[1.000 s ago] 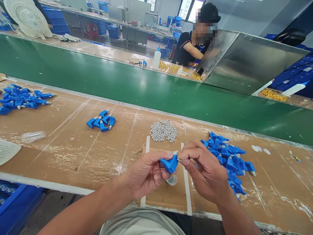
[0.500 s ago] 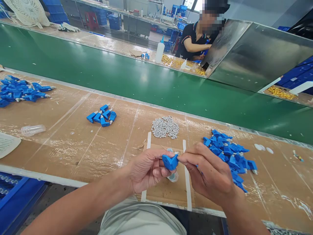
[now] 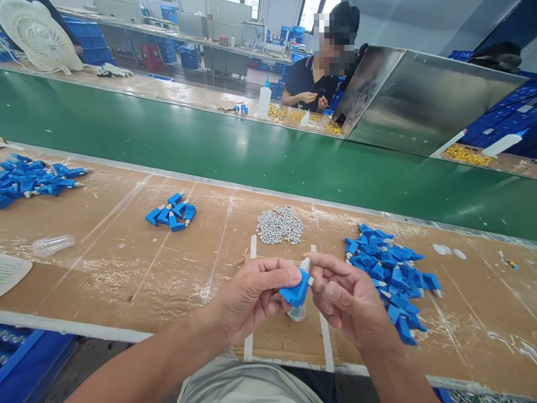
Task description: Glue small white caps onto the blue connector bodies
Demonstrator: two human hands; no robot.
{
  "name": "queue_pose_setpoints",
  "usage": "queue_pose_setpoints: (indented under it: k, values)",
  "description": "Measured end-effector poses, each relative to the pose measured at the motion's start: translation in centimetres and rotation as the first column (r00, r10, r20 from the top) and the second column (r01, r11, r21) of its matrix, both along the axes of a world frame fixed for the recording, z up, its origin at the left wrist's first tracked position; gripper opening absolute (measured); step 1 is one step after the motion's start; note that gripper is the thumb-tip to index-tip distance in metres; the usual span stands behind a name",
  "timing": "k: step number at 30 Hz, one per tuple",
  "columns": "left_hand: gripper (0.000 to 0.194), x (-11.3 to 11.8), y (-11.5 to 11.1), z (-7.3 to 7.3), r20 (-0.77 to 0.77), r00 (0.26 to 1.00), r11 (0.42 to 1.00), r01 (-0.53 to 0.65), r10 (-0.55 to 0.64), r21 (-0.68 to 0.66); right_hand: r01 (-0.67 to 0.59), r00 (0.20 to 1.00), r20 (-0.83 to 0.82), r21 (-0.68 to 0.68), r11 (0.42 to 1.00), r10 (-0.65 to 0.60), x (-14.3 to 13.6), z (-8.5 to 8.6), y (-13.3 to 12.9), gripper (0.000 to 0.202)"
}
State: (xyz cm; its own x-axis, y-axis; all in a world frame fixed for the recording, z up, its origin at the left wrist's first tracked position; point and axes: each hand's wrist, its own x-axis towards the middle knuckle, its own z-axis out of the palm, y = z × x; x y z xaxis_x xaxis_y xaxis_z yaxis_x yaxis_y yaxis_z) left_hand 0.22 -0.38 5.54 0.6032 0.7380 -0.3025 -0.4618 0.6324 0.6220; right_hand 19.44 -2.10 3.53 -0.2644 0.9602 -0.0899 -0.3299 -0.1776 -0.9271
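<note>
My left hand (image 3: 262, 288) pinches a blue plastic piece (image 3: 293, 294) between thumb and fingers; its pale tip points up and away, and a small white bit shows on its right side. Close by on the right, my right hand (image 3: 350, 294) has its fingers bent and its thumb apart from them. The right fingertips are at the pale tip and white bit; whether they touch is hard to tell. Below the blue piece, a small clear cup (image 3: 297, 313) is partly hidden by my hands. Small grey parts (image 3: 279, 225) lie in a pile beyond.
Blue pieces lie in a large pile (image 3: 390, 274) at right, a small cluster (image 3: 172, 211) and a heap (image 3: 31, 178) at left. A clear plastic cup (image 3: 53, 244) lies on its side. Past the green belt (image 3: 218, 143), a co-worker (image 3: 312, 84) sits beside a metal box (image 3: 428, 101).
The blue piece has turned in my left hand, so its pale tip now points up. My right fingers have loosened from their pinch, the thumb coming away. The view has shifted slightly.
</note>
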Motion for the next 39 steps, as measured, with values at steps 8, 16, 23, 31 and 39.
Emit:
queue_pose_setpoints:
  k: [8, 16, 23, 31, 39]
  values:
    - [0.033, 0.8, -0.6, -0.3, -0.09, 0.994, 0.996, -0.054, 0.061, 0.076, -0.024, 0.972, -0.236, -0.141, 0.99, -0.01, -2.0, -1.3, -0.3, 0.033]
    - [0.028, 0.6, -0.8, -0.4, -0.204, 0.967, 0.976, -0.112, 0.151, 0.187, 0.002, 0.978, -0.205, -0.137, 0.991, -0.03, -2.6, -1.4, -0.7, 0.031]
    - [0.031, -0.7, -2.0, -1.8, -0.219, 0.952, 0.972, -0.187, 0.215, 0.142, -0.075, 0.974, -0.225, -0.198, 0.977, 0.03, -3.7, -2.8, -1.5, 0.034]
    - [0.029, -3.5, -2.5, -1.9, 0.074, 0.99, 0.987, -0.114, 0.123, -0.11, -0.187, 0.967, -0.214, -0.231, 0.955, 0.137, -4.6, -1.7, -0.6, 0.043]
    - [0.023, -4.1, -2.4, -2.6, 0.453, 0.891, 0.944, 0.17, -0.024, -0.283, -0.227, 0.973, 0.021, -0.11, 0.968, 0.231, -4.3, 1.6, -0.2, 0.042]
